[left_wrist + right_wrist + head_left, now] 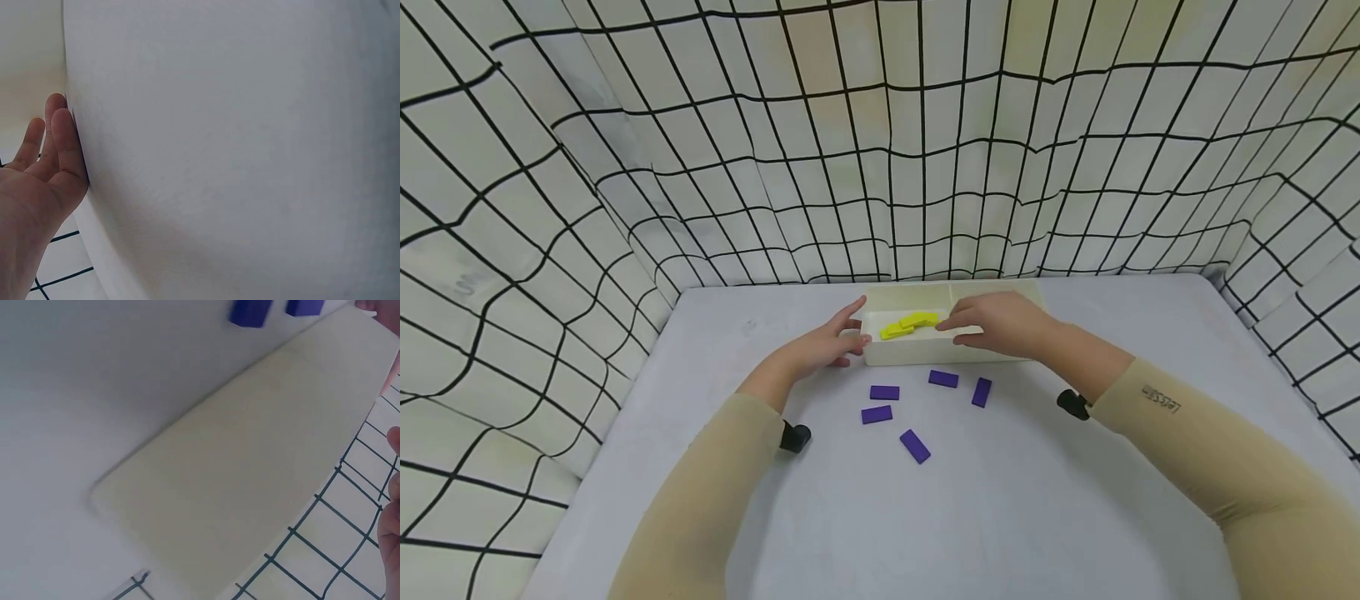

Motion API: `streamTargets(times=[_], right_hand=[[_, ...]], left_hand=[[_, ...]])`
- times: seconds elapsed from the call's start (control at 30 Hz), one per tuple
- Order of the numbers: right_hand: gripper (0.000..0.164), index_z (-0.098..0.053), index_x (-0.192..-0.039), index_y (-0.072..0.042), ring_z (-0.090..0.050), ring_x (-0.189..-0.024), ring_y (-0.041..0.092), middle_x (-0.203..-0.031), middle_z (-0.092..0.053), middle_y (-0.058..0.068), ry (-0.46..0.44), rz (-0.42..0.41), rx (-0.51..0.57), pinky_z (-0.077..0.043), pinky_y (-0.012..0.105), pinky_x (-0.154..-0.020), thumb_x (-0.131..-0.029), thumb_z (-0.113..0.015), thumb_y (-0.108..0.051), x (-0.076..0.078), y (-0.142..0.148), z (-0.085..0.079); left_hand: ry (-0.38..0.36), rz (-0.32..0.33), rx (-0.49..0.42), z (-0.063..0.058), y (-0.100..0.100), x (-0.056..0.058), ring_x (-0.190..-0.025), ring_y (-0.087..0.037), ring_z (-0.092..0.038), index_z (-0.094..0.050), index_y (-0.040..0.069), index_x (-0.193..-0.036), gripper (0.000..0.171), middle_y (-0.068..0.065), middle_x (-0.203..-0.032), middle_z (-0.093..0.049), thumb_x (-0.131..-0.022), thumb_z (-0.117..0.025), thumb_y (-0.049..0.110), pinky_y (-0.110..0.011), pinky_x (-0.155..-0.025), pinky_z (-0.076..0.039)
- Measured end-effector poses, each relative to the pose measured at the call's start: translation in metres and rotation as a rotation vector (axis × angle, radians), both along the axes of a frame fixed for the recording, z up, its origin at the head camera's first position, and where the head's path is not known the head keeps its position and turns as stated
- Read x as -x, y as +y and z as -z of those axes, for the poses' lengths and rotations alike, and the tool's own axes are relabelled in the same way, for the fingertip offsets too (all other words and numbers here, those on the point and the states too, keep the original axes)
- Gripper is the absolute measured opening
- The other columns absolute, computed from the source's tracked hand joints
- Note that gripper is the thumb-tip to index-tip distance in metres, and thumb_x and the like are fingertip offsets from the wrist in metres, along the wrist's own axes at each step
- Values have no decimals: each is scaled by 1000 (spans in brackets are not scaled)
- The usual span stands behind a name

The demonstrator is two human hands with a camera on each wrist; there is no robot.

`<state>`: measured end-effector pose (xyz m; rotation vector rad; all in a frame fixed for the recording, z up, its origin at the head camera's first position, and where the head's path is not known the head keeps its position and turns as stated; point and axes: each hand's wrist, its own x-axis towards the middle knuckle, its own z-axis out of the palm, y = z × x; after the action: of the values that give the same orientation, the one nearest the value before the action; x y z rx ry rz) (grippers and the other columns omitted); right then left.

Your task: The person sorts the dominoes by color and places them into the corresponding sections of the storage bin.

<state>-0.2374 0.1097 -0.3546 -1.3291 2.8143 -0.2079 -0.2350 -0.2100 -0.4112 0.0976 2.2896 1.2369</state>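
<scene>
Yellow blocks (919, 320) lie inside the white box (925, 353); your left hand (816, 348), fingers spread, is beside it; your right hand (1009, 323) is above it, grip unclear.

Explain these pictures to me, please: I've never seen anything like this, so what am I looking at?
There's no robot here, just a person's bare hands. The widest picture comes from a camera worn on the head, looking forward and down. The other two come from cameras on the wrists, probably the black pieces at the cuffs. On the white table lie five purple blocks. Beyond them stands a pale, divided box with yellow pieces inside. The left hand is at the box's left end; the right hand is over the box, close to the yellow pieces. I see nothing gripped in either.
</scene>
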Motion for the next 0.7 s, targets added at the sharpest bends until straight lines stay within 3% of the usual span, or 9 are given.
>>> streamTargets(times=[0.37, 0.7], right_hand=[[33, -75, -119, -26, -67, -103, 17, -111, -71, -4, 30, -56, 9, -57, 37, -84, -86, -79, -23, -25, 42, 15], [35, -75, -118, -25, -67, -101, 15, -110, -71, -6, 1, -78, -3, -57, 34, -83, -85, -79, -15, -34, 49, 29]], left_hand=[[-6, 5, -3, 1, 0, 1, -123, -24, -54, -2, 58, -152, 77, -2, -161, -20, -99, -57, 43, -44, -106, -43], [-5, 3, -2, -1, 0, 0, -121, -22, -55, -3, 56, -153, 77, -2, -161, -21, -99, -56, 43, -42, -105, -44]])
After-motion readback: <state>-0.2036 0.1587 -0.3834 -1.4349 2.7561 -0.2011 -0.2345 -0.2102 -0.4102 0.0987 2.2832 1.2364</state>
